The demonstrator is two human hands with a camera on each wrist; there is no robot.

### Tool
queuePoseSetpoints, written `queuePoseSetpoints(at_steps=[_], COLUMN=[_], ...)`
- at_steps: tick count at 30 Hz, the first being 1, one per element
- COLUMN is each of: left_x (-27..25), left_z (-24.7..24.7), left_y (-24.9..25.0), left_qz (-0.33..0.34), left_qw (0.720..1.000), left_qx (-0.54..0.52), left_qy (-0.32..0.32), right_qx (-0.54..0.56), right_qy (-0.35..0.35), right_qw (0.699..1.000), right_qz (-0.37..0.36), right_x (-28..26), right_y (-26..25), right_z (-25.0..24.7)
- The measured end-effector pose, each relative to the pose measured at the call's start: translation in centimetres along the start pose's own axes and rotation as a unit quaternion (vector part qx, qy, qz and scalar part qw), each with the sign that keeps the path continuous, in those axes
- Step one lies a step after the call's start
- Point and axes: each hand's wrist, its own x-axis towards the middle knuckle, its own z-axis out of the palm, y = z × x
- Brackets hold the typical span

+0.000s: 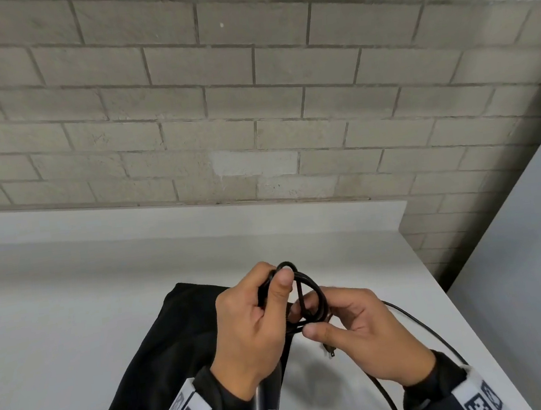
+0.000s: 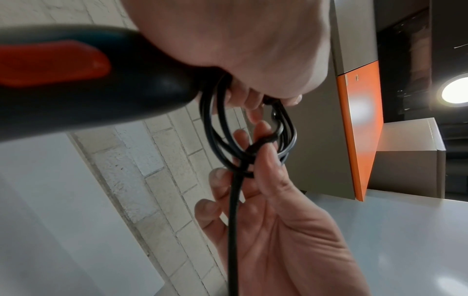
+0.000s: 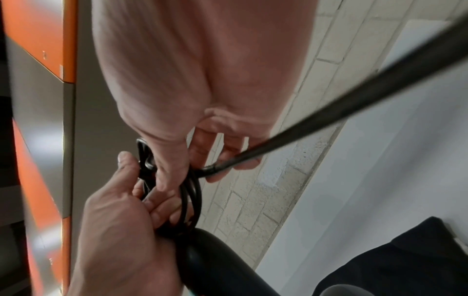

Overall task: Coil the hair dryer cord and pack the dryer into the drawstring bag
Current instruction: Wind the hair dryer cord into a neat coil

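Head view: your left hand (image 1: 252,325) grips the coiled cord (image 1: 310,296) at the top of its loops, thumb pressed over the strands and fingers curled behind them. Your right hand (image 1: 365,339) pinches the lower side of the same coil between thumb and fingers. The plug (image 1: 330,352) hangs just below the coil, under your right thumb. A free run of cord leaves the coil to its right and curves down past your right wrist. The black drawstring bag (image 1: 163,345) lies flat on the white bench (image 1: 55,313), below and left of the coil, partly under your left hand. The hair dryer (image 1: 268,400) shows only as a grey part beneath your left wrist.

Left wrist view: the dryer's black handle (image 2: 106,86) with its orange panel runs into your left hand (image 2: 243,40), touching the coil (image 2: 253,136). Your right hand (image 2: 278,230) has fingers hooked through the loops; one strand drops straight down from the coil.

Right wrist view: your right hand (image 3: 202,80) holds the coil (image 3: 190,200), your left hand (image 3: 119,230) closes on its near side, and the bag (image 3: 405,260) lies lower right of the coil.
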Motion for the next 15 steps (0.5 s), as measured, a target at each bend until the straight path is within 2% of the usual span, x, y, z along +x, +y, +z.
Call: queuePoseSetpoints(at_steps=[5, 11, 15], left_x=[0.2, 0.1, 0.6], left_z=[0.0, 0.2, 0.2], left_y=[0.4, 1.3, 1.9], left_qz=[-0.040, -0.095, -0.112], left_qw=[0.999, 0.993, 0.991], left_qx=[-0.017, -0.064, -0.063], left_qy=[-0.010, -0.016, -0.030], right_qx=[0.033, 0.096, 0.128], right_qy=[0.015, 0.104, 0.151], right_qw=[0.999, 0.990, 0.980], right_qz=[0.009, 0.025, -0.014], right_x=[0.1, 0.0, -0.1], right_y=[-0.4, -0.6, -0.6], right_z=[0.4, 1.8, 2.6])
